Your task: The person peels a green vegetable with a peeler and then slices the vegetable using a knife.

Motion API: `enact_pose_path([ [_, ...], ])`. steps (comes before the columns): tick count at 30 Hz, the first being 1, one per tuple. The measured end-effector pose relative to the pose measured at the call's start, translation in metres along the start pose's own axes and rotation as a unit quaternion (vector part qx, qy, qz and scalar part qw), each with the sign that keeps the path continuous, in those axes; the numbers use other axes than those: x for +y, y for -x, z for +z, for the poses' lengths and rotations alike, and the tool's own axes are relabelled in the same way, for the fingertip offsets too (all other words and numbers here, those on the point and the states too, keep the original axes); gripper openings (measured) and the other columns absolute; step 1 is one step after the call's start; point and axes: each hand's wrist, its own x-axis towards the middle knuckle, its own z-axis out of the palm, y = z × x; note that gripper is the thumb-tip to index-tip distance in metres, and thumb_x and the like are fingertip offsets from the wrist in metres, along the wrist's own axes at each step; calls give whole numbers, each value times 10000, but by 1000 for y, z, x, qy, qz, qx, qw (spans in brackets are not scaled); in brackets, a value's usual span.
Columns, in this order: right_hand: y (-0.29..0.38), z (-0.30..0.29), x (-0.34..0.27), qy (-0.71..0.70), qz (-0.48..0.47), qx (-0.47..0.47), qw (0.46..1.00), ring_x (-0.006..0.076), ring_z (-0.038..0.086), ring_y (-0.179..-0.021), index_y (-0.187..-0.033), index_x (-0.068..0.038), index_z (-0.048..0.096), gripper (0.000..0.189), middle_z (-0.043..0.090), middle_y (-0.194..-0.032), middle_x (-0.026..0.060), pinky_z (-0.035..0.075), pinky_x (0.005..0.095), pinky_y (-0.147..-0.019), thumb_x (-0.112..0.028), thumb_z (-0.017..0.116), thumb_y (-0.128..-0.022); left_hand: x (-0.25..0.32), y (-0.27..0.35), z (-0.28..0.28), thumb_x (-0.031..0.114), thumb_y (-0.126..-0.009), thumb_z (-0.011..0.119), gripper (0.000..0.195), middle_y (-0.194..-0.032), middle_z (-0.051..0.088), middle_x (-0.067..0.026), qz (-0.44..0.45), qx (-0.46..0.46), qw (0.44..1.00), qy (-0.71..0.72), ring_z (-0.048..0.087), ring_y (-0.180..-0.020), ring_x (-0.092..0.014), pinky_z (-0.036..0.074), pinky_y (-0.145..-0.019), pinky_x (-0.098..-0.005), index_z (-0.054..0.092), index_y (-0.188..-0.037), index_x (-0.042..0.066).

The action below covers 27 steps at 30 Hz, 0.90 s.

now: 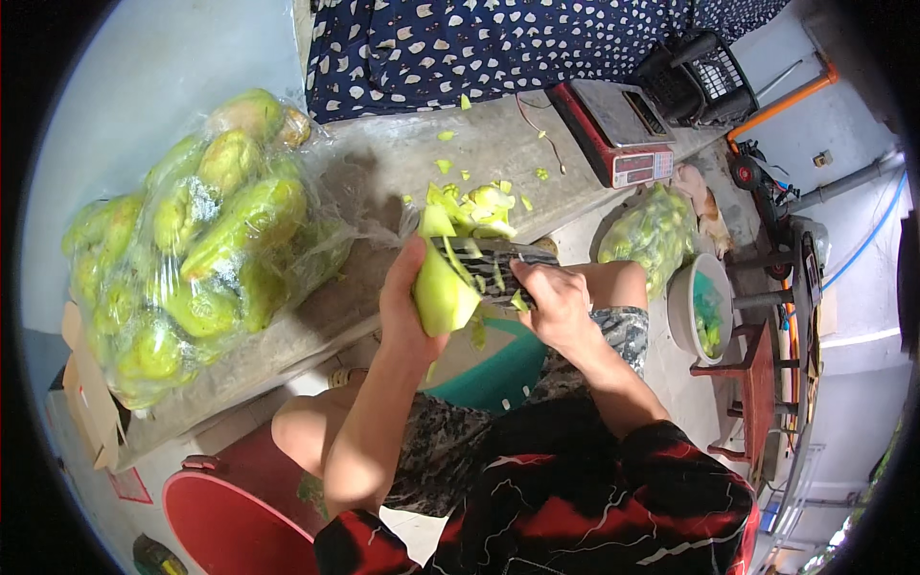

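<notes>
A pale green peeled fruit (442, 287), perhaps a green mango or papaya, is in my left hand (407, 302), held upright above my lap. My right hand (553, 298) grips a wide dark blade with a patterned surface (492, 272), its edge against the fruit's right side. Bits of green flesh stick to the blade, and slivers fall below it. Beneath both hands, between my knees, sits a teal basin (503, 366). Pale green peelings and cut pieces (485, 208) lie on the concrete ledge just beyond the fruit.
Clear plastic bags of green fruit (237, 230) fill the ledge's left side. A red scale (618, 140) and black basket (701, 79) stand farther right. On the floor are another filled bag (650, 233), a white tub (683, 309), a wooden stool (758, 395) and a red bin (223, 525).
</notes>
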Motion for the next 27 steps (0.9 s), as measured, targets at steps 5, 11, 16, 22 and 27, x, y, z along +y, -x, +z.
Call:
enact_pose_path([
  [5, -7, -10, -12, -15, -71, 11, 997, 251, 568, -567, -1094, -13, 594, 496, 506, -659, 64, 454, 369, -501, -58, 698, -612, -5, -1, -7, 350, -973, 513, 372, -1087, 659, -104, -21, 11, 1000, -1, 637, -990, -235, 507, -888, -383, 578, -1204, 65],
  [11, -5, -1, 8, -14, 25, -46, 999, 332, 632, -621, -1035, 29, 594, 433, 607, -716, 138, 512, 403, -555, -18, 712, -621, -1, 2, 10, 371, -956, 525, 383, -1021, 643, -102, 3, 21, 999, -40, 650, -888, -213, 559, -751, -389, 548, -1202, 78],
  [16, 2, -5, 11, -13, 31, -54, 998, 332, 644, -667, -1086, 21, 584, 513, 623, -768, 145, 526, 394, -574, -37, 700, -590, -2, 2, 4, 382, -974, 492, 410, -1094, 662, -103, -22, 16, 999, -37, 652, -970, -260, 547, -797, -439, 575, -1232, 74],
  [22, -10, 3, 10, 3, 31, -25, 999, 356, 646, -634, -1064, -20, 580, 376, 617, -708, 164, 527, 403, -558, -67, 686, -707, -7, 0, -2, 411, -968, 502, 456, -1077, 639, -128, -43, -3, 998, -39, 644, -919, -278, 531, -808, -440, 542, -1266, 68],
  [27, 8, 23, 45, 2, 246, -19, 969, 377, 659, -646, -1020, -48, 573, 215, 629, -695, 185, 537, 409, -581, -62, 652, -820, -8, 2, 2, 428, -986, 439, 503, -1032, 606, -139, -29, -44, 998, -23, 607, -888, -280, 508, -794, -425, 488, -1337, 71],
])
